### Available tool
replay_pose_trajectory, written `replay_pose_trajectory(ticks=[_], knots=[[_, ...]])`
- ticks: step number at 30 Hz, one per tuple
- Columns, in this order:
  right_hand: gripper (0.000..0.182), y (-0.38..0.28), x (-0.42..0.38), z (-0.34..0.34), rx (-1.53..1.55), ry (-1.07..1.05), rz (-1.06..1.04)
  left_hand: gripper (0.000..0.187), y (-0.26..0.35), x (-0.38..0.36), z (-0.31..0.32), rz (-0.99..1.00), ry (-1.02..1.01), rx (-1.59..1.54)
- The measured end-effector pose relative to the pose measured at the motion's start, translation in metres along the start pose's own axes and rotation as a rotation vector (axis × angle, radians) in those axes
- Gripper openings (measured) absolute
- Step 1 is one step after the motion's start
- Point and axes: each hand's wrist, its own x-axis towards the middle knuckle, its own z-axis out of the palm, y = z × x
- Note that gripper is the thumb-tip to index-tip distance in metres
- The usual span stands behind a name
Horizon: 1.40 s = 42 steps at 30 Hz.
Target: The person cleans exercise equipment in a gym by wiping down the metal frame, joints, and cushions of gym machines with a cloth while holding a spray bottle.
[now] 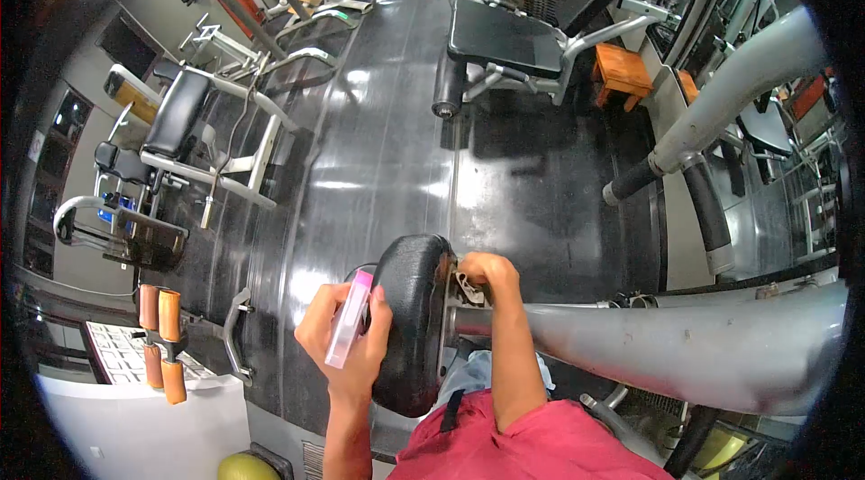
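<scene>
Gripping a pink block (350, 329), your left hand (347, 345) presses it against the black roller pad (410, 336). Your right hand (487, 277) curls closed on the metal bracket (468, 289) just behind the pad, where the grey machine arm (667, 345) begins.

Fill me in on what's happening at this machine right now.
In a gym, a person in a red shirt is at a grey machine arm. Their left hand holds a flat pink and clear plastic object against the round black padded roller. Their right hand grips the metal bracket where the roller joins the arm.
</scene>
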Motion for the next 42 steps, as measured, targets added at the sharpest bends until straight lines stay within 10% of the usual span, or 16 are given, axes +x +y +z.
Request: replay_pose_trajectory(ticks=[15,26,31,34,36,42], knots=[[0.037,0.068,0.211,0.078,0.141,-0.003,0.227,0.014,0.002,-0.001,-0.005,-0.020,-0.058,0.020],[0.034,0.041,0.104,0.022,0.102,-0.052,0.125,0.014,0.004,0.000,-0.005,-0.016,-0.072,0.018],[0.026,0.135,0.301,0.087,0.048,-0.335,0.276,0.014,0.005,0.001,-0.004,0.001,-0.059,-0.010],[0.011,0.080,0.178,0.058,0.253,-0.267,0.304,0.011,0.003,0.000,-0.007,-0.031,-0.061,-0.003],[0.018,0.151,0.366,0.186,0.472,-0.026,0.218,0.011,0.006,-0.001,-0.009,-0.128,-0.089,-0.007],[0.032,0.143,0.306,0.130,0.000,-0.402,-0.028,0.011,0.003,-0.001,-0.007,-0.040,-0.059,0.008]])
